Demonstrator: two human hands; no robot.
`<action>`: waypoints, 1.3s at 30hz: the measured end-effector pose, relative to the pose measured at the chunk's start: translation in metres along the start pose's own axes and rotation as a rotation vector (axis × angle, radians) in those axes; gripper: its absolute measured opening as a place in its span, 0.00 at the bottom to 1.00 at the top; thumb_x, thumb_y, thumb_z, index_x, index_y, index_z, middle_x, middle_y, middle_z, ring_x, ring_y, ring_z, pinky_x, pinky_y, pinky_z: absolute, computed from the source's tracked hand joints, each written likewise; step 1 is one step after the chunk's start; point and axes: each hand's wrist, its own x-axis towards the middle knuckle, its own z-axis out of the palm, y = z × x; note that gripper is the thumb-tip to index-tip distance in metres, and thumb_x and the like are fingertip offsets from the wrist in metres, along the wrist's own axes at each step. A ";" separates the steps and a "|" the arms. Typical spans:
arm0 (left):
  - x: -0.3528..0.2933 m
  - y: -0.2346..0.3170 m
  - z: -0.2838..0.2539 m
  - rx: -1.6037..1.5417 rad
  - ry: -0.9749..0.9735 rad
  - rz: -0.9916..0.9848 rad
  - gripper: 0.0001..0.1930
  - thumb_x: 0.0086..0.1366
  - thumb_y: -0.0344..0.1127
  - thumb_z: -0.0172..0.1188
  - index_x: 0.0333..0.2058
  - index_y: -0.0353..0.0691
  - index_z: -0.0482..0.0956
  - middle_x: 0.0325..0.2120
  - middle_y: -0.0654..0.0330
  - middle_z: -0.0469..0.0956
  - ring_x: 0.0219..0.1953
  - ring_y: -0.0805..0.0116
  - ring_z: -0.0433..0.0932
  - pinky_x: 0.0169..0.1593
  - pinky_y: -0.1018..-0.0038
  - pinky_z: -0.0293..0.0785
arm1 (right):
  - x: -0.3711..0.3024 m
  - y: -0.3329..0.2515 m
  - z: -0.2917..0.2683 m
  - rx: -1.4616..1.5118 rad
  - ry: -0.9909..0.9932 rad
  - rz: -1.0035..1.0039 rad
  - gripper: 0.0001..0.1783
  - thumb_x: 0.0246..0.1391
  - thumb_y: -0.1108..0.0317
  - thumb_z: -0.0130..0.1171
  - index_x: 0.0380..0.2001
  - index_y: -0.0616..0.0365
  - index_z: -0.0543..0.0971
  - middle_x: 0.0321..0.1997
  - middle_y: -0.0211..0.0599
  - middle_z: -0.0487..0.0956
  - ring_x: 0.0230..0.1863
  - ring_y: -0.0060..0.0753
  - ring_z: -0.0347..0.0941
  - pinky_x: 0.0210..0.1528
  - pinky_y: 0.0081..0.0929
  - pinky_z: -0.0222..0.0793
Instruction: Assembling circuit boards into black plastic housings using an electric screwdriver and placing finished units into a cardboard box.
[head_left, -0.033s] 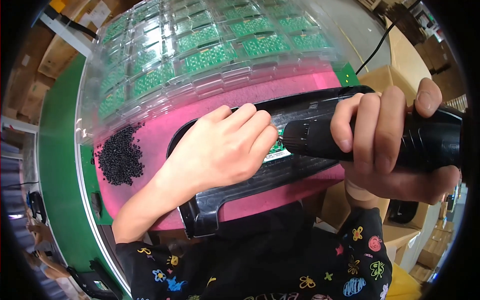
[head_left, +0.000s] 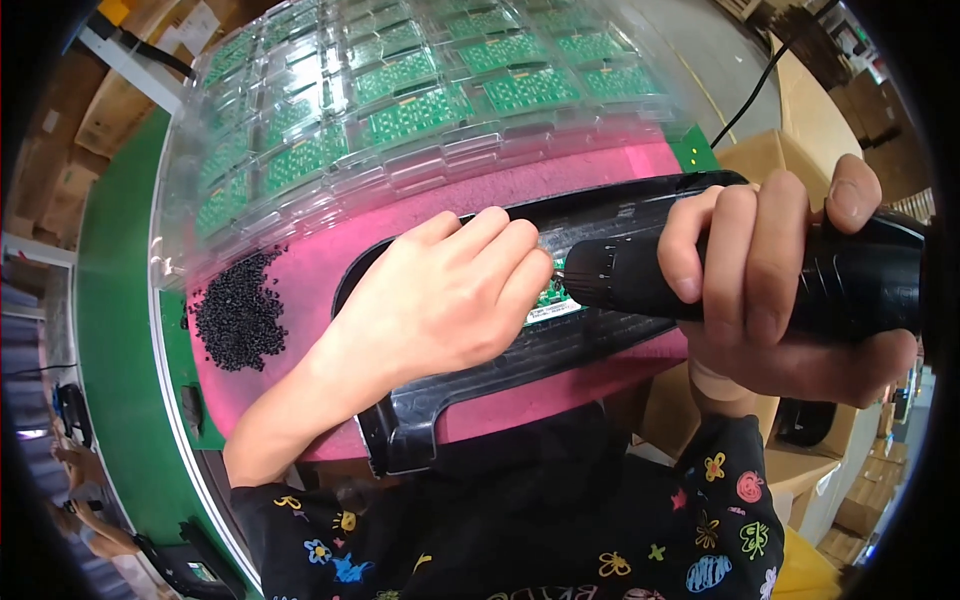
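Note:
My right hand (head_left: 750, 260) is wrapped round a black electric screwdriver (head_left: 625, 275), which lies nearly level and points left. Its tip meets a small green circuit board (head_left: 560, 298) inside a long black plastic housing (head_left: 480, 378). Over the housing's left part is my left hand (head_left: 455, 290), fingers curled and closed beside the driver's tip. Whatever those fingertips grip is hidden behind the knuckles. Most of the board is covered by my left hand and the driver.
Beyond the housing, clear plastic trays (head_left: 430, 160) hold several green circuit boards. A pile of small black screws (head_left: 238, 312) lies left on the pink mat (head_left: 310, 240). The green table (head_left: 120, 300) extends left. An open cardboard box (head_left: 765, 155) stands at the right, near a black cable (head_left: 775, 65).

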 end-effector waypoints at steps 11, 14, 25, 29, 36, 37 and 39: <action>-0.009 -0.006 -0.005 -0.272 -0.102 -0.225 0.08 0.54 0.26 0.62 0.35 0.37 0.76 0.28 0.56 0.73 0.31 0.54 0.77 0.32 0.61 0.73 | -0.009 0.036 -0.006 -0.100 0.203 0.156 0.35 0.57 0.35 0.51 0.49 0.56 0.66 0.18 0.25 0.67 0.14 0.19 0.60 0.23 0.23 0.60; -0.012 -0.005 -0.004 -0.233 -0.209 -0.227 0.10 0.53 0.26 0.60 0.36 0.37 0.78 0.29 0.57 0.74 0.33 0.56 0.77 0.33 0.63 0.74 | -0.012 0.045 -0.010 -0.149 0.193 0.142 0.32 0.58 0.37 0.50 0.47 0.57 0.65 0.16 0.27 0.67 0.12 0.20 0.59 0.22 0.24 0.60; -0.017 -0.003 -0.008 -0.133 -0.362 -0.202 0.17 0.53 0.28 0.57 0.42 0.45 0.85 0.30 0.62 0.76 0.36 0.64 0.77 0.36 0.67 0.75 | -0.011 0.053 -0.008 -0.222 0.193 0.161 0.29 0.59 0.40 0.50 0.44 0.58 0.65 0.16 0.26 0.66 0.12 0.19 0.58 0.20 0.21 0.58; -0.016 -0.004 -0.007 -0.111 -0.375 -0.196 0.15 0.55 0.29 0.58 0.42 0.46 0.85 0.28 0.62 0.75 0.36 0.64 0.77 0.35 0.67 0.75 | -0.009 0.056 -0.006 -0.227 0.174 0.211 0.29 0.58 0.40 0.52 0.42 0.58 0.65 0.16 0.26 0.66 0.13 0.18 0.58 0.19 0.18 0.56; -0.016 -0.006 -0.002 -0.164 -0.349 -0.207 0.11 0.58 0.33 0.59 0.40 0.45 0.85 0.25 0.60 0.75 0.33 0.61 0.77 0.32 0.65 0.74 | -0.003 0.056 0.006 -0.327 0.241 0.266 0.28 0.58 0.43 0.53 0.43 0.60 0.66 0.15 0.27 0.64 0.12 0.18 0.57 0.17 0.17 0.53; -0.017 -0.007 -0.001 -0.158 -0.347 -0.205 0.11 0.58 0.33 0.59 0.40 0.45 0.85 0.25 0.60 0.75 0.33 0.61 0.77 0.32 0.65 0.74 | -0.003 0.056 0.005 -0.327 0.240 0.259 0.28 0.58 0.43 0.53 0.43 0.60 0.66 0.15 0.27 0.64 0.12 0.18 0.57 0.17 0.17 0.53; -0.017 -0.009 0.000 -0.201 -0.355 -0.226 0.10 0.58 0.34 0.61 0.38 0.44 0.85 0.25 0.59 0.75 0.31 0.59 0.77 0.32 0.64 0.73 | -0.004 0.055 0.002 -0.228 0.198 0.246 0.29 0.58 0.43 0.53 0.43 0.60 0.66 0.15 0.27 0.65 0.12 0.18 0.57 0.17 0.18 0.54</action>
